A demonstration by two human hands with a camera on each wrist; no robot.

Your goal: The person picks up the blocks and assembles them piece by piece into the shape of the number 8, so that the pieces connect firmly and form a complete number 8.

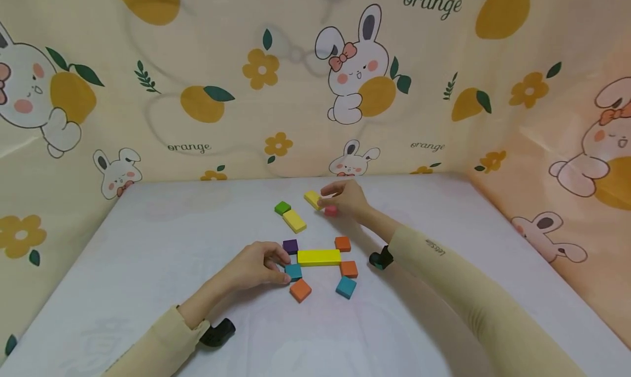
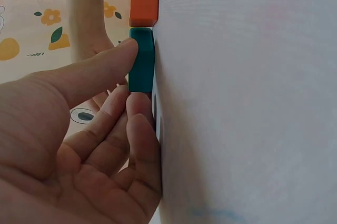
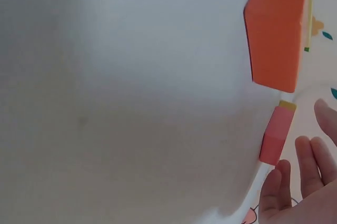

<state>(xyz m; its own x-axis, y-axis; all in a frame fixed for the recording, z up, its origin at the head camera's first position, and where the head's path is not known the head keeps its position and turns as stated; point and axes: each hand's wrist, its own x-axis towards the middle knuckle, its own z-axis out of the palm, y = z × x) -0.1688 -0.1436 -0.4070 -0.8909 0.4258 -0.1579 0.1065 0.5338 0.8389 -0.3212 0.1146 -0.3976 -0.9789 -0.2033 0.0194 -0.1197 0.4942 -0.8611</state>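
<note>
My left hand pinches a teal block at the left end of a long yellow block. In the left wrist view the thumb rests on the teal block and curled fingers sit at its end. At the back, my right hand is over a pink block beside a small yellow block. The right wrist view has its fingers loosely spread near the pink block, with nothing gripped. Part of the pink block is hidden by the hand in the head view.
A purple block and orange blocks flank the long yellow one. Another orange block and a teal block lie nearer. Further back, a green block touches a slanted yellow block.
</note>
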